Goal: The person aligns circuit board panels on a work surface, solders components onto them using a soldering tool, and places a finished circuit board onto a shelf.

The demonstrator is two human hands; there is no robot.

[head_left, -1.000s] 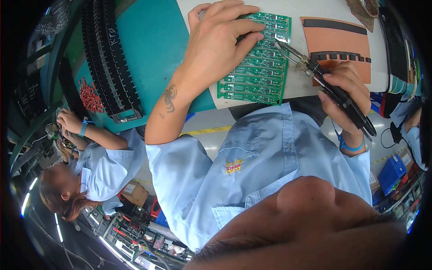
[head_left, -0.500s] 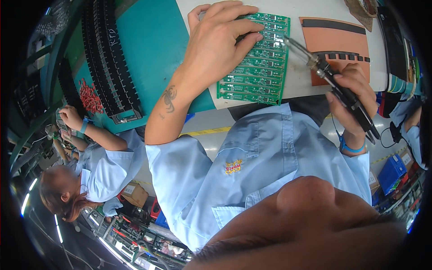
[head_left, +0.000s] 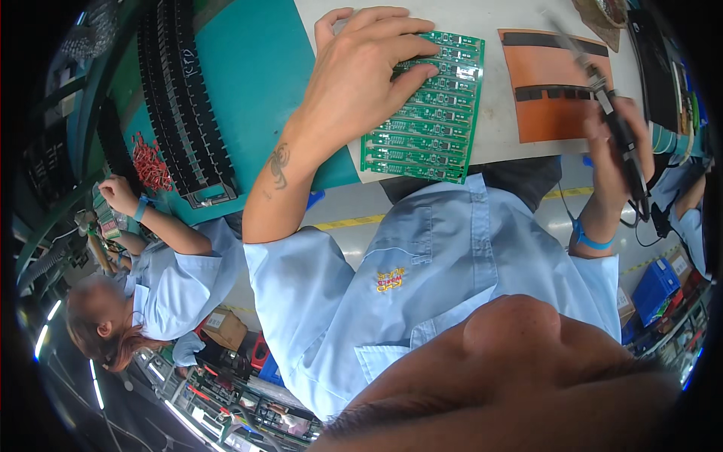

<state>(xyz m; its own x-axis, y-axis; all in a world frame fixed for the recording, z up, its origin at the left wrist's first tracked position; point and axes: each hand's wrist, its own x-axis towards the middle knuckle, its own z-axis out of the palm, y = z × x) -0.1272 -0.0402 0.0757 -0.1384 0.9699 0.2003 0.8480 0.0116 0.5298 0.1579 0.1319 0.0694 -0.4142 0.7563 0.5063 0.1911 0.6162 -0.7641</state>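
A green panel of several narrow circuit boards [head_left: 433, 139] lies on the white work surface in front of me. My left hand [head_left: 361, 75] rests over its upper left part, thumb and fingertips on the boards; the edge under the palm is hidden. In my right hand [head_left: 640, 139] is a soldering iron [head_left: 622, 134] with a black handle and a metal barrel. My fingers are closed round its handle. The iron's blurred tip points up and to the left, clear of the panel, above the orange sheet [head_left: 557, 64].
Black strips lie across the orange sheet. Left of the panel is a green mat [head_left: 256, 90], with long black slotted racks [head_left: 177, 113] and a heap of small red parts [head_left: 152, 166]. A co-worker's hand [head_left: 118, 196] is at the far left. A crumpled brown pouch [head_left: 602, 16] sits at the upper right.
My right hand has moved right with the soldering iron, taking its tip off the panel. The panel has slid slightly toward me under my left hand.
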